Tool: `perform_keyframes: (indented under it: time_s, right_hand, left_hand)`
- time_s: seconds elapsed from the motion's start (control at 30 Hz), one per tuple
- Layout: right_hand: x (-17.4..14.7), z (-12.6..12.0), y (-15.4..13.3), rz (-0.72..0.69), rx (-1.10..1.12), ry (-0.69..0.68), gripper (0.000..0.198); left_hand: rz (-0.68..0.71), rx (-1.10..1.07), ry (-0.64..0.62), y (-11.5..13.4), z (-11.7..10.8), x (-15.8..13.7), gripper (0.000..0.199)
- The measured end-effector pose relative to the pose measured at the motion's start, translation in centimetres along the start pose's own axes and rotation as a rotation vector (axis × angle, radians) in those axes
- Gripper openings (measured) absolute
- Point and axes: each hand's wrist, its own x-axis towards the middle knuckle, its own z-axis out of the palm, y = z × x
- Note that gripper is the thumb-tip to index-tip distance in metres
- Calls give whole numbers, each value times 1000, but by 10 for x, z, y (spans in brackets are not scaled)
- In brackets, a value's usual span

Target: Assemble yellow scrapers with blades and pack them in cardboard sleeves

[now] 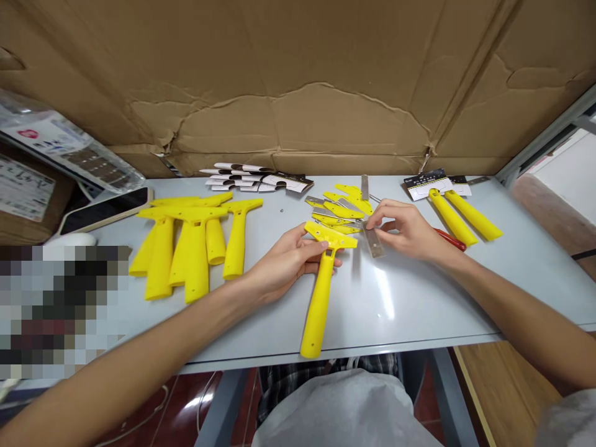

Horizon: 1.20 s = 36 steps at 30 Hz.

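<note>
My left hand [291, 261] grips a yellow scraper handle [319, 301] by the neck under its wide head, with the handle's free end pointing toward me. Between the thumb and fingers of my right hand [403, 226] is a flat metal blade [374, 242], just right of the scraper head and apart from it. Behind both hands lies a loose pile of yellow head plates [342, 210] and more metal blades. A red-handled tool [450, 239] lies partly hidden behind my right wrist.
Several yellow scraper handles [195, 261] lie at the left beside a phone [105, 208]. Folded cards [261, 178] are stacked at the back. Two carded scrapers [459, 217] rest at the right. A cardboard sheet [298, 74] stands behind the table [419, 298].
</note>
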Motion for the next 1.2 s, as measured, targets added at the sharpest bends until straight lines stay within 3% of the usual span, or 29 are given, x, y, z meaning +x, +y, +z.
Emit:
perform_keyframes:
  time_s: [0.13,0.27,0.8,1.0,1.2]
  right_hand:
    - [0,0,-2,-214,-70,61,14]
    - [0,3,-6,-327,-39,66,8]
    - [-1,7,-5,-363,55,89,6]
    - [0,4,-5,-416,-159,167,3]
    - [-2,5,-6,-466,-190,86,12]
  left_hand:
    - [4,10,-15,-1,-1,0,41]
    - [13,21,-19,-1,-1,0,44]
    - [14,46,-11,0,1,0,43]
    - [21,39,-26,-1,1,-1,47]
    - [32,34,-27,-2,1,0,48]
